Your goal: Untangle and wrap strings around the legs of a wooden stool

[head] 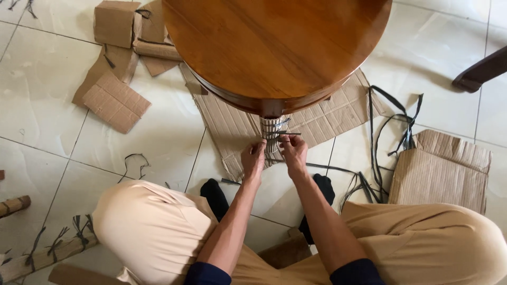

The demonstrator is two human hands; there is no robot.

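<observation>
A round wooden table (pixel 274 47) stands in front of me on a tiled floor. Its near leg is wrapped in corrugated cardboard (pixel 271 128) bound with dark straps. My left hand (pixel 253 160) presses against the lower left of the wrapped leg. My right hand (pixel 293 152) pinches a thin dark strap (pixel 289 133) that sticks out to the right of the wrap. Both hands are close together under the table's edge. The rest of the leg is hidden by the tabletop.
Flattened cardboard (pixel 338 113) lies under the table. More cardboard pieces (pixel 116 100) lie at far left, a folded one (pixel 441 171) at right. Loose black straps (pixel 391 132) trail over the tiles. A wrapped pole (pixel 47 253) lies at bottom left. My knees frame the view.
</observation>
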